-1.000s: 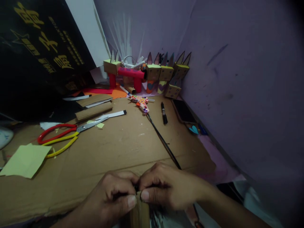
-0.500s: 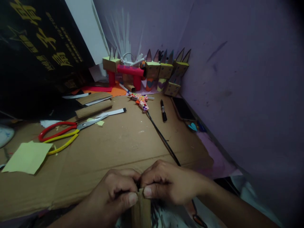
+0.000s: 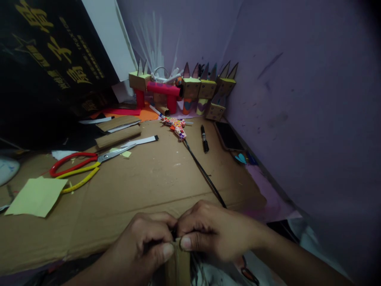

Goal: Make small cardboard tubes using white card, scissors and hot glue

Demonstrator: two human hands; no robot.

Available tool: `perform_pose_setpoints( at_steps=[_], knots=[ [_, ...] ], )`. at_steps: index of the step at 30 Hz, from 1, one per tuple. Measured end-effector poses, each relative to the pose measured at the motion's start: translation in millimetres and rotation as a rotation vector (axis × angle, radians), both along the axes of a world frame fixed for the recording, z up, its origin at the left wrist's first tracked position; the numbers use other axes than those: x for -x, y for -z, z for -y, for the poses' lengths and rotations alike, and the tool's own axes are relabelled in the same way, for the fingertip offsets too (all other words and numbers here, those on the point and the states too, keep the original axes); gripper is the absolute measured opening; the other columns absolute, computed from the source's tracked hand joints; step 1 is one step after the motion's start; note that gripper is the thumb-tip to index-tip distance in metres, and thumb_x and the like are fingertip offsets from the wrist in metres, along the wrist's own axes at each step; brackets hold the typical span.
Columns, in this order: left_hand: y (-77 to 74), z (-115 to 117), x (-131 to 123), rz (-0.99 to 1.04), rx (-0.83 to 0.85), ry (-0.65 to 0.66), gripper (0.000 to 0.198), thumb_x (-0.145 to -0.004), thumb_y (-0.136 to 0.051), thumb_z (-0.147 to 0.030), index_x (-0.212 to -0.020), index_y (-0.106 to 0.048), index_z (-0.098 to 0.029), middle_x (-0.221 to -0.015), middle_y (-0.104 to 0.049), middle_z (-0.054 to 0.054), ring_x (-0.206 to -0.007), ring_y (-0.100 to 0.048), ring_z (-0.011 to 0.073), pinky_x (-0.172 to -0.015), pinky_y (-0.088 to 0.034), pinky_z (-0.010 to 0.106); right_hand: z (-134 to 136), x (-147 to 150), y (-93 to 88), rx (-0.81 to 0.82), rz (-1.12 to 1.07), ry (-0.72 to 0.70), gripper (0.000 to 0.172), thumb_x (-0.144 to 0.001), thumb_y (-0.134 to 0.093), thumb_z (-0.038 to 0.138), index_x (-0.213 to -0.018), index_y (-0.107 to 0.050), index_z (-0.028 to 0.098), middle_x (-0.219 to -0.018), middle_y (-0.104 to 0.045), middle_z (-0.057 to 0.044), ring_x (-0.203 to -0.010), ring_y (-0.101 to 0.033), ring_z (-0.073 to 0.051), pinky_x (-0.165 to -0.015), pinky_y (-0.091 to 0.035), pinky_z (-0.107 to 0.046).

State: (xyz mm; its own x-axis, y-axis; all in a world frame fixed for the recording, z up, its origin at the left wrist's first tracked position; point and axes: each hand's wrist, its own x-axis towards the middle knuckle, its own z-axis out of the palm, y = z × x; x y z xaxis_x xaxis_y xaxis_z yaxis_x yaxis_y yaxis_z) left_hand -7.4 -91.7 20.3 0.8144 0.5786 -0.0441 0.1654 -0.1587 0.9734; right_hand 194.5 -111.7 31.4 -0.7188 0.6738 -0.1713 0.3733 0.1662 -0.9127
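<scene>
At the bottom centre, just off the near edge of the cardboard-covered table, a folded cardboard strip [image 3: 177, 268] stands toward me. My left hand [image 3: 149, 240] pinches its top left side, the thumb lying on the near face. From the other side my right hand [image 3: 208, 230] grips the top right, thumb also in front and fingers bent behind. Both hands nearly touch above the strip. A crease runs down its middle; its lower end leaves the picture.
Red-and-yellow scissors [image 3: 79, 169] and a pale yellow paper sheet [image 3: 37, 196] lie left. A patterned glue gun [image 3: 177, 126] trails a black cord toward me. Farther right are a black marker [image 3: 204, 139] and a phone [image 3: 228, 136]. Cardboard animal figures [image 3: 191, 88] line the back.
Both hands keep their hold on the cardboard strip with hardly any movement. The whole view has shifted very slightly.
</scene>
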Motion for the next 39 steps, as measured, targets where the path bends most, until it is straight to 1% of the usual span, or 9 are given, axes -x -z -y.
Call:
perform_pose_setpoints(
  at_steps=[6, 13, 20, 23, 27, 29, 32, 35, 39],
  knots=[
    [0.0, 0.6, -2.4, -0.026, 0.015, -0.023, 0.020, -0.074, -0.045, -0.020, -0.057, -0.053, -0.016, -0.074, -0.059, 0.002, -0.067, -0.055, 0.0135, -0.059, -0.037, 0.024, 5.3, 5.5, -7.2, -0.019, 0.092, 0.080, 0.023, -0.083, -0.049, 0.020, -0.061, -0.048, 0.016, -0.058, -0.036, 0.006, -0.052, -0.037, -0.007, -0.051, -0.030, -0.019],
    [-4.7, 3.6, -5.3, -0.079, -0.014, -0.054, 0.021, -0.075, -0.045, -0.019, -0.057, -0.057, -0.015, -0.071, -0.060, 0.003, -0.066, -0.056, 0.0134, -0.058, -0.038, 0.023, 8.9, 8.1, -9.9, -0.065, 0.131, 0.086, 0.020, -0.082, -0.049, 0.018, -0.061, -0.046, 0.017, -0.057, -0.038, 0.006, -0.053, -0.038, -0.006, -0.051, -0.029, -0.019],
    [-13.5, 3.0, -7.9, -0.171, 0.010, -0.145, 0.019, -0.075, -0.046, -0.022, -0.059, -0.055, -0.016, -0.071, -0.060, 0.003, -0.072, -0.058, 0.0166, -0.062, -0.043, 0.025, 5.4, 7.0, -11.1, -0.005, 0.123, 0.169, 0.020, -0.082, -0.049, 0.025, -0.066, -0.053, 0.015, -0.056, -0.041, 0.006, -0.051, -0.039, -0.006, -0.046, -0.027, -0.018],
    [-14.5, 5.7, -10.1, -0.248, 0.083, -0.262, 0.006, -0.074, -0.051, -0.024, -0.074, -0.051, -0.019, -0.069, -0.058, 0.001, -0.065, -0.057, 0.0150, -0.054, -0.042, 0.023, 6.3, 7.5, -12.3, -0.041, 0.133, 0.195, 0.023, -0.077, -0.054, 0.028, -0.059, -0.052, 0.015, -0.051, -0.037, 0.007, -0.046, -0.034, -0.005, -0.042, -0.023, -0.018],
    [-10.9, 10.5, -11.6, -0.220, 0.194, -0.316, 0.023, -0.073, -0.055, -0.021, -0.094, -0.044, -0.022, -0.087, -0.062, 0.002, -0.073, -0.060, 0.0149, -0.060, -0.045, 0.023, 8.7, 7.2, -7.3, -0.010, 0.117, 0.219, 0.023, -0.077, -0.054, 0.026, -0.057, -0.053, 0.015, -0.050, -0.036, 0.007, -0.045, -0.031, -0.005, -0.041, -0.022, -0.018],
    [-7.2, 12.0, -10.8, -0.167, 0.242, -0.348, 0.030, -0.075, -0.057, -0.026, -0.101, -0.043, -0.023, -0.091, -0.061, 0.004, -0.078, -0.060, 0.0171, -0.064, -0.046, 0.026, 8.6, 5.6, -3.7, 0.041, 0.067, 0.251, 0.021, -0.077, -0.053, 0.024, -0.058, -0.054, 0.015, -0.050, -0.035, 0.007, -0.046, -0.030, -0.005, -0.040, -0.021, -0.017],
    [-3.2, 11.2, -9.2, -0.023, 0.412, -0.392, 0.045, -0.076, -0.060, -0.038, -0.114, -0.041, -0.022, -0.097, -0.061, 0.007, -0.085, -0.060, 0.0205, -0.072, -0.047, 0.031, 4.4, 1.7, -2.7, 0.103, -0.055, 0.360, 0.022, -0.078, -0.051, 0.026, -0.059, -0.052, 0.015, -0.050, -0.035, 0.007, -0.046, -0.030, -0.005, -0.040, -0.022, -0.018],
    [-4.2, 4.8, -11.3, 0.039, 0.537, -0.325, 0.045, -0.076, -0.059, -0.045, -0.110, -0.048, -0.018, -0.095, -0.063, 0.007, -0.086, -0.060, 0.0207, -0.078, -0.045, 0.032, -5.5, -1.9, -8.6, 0.071, -0.154, 0.453, 0.025, -0.075, -0.052, 0.028, -0.054, -0.046, 0.016, -0.050, -0.032, 0.007, -0.046, -0.029, -0.006, -0.041, -0.022, -0.019],
    [-10.4, -9.0, -20.5, -0.013, 0.395, -0.231, 0.034, -0.082, -0.051, -0.046, -0.091, -0.057, -0.014, -0.079, -0.059, 0.003, -0.070, -0.054, 0.0154, -0.064, -0.043, 0.026, -21.6, -3.3, -16.7, -0.055, -0.180, 0.516, 0.025, -0.075, -0.051, 0.026, -0.053, -0.046, 0.016, -0.051, -0.030, 0.007, -0.047, -0.031, -0.006, -0.043, -0.023, -0.019]
  ],
)
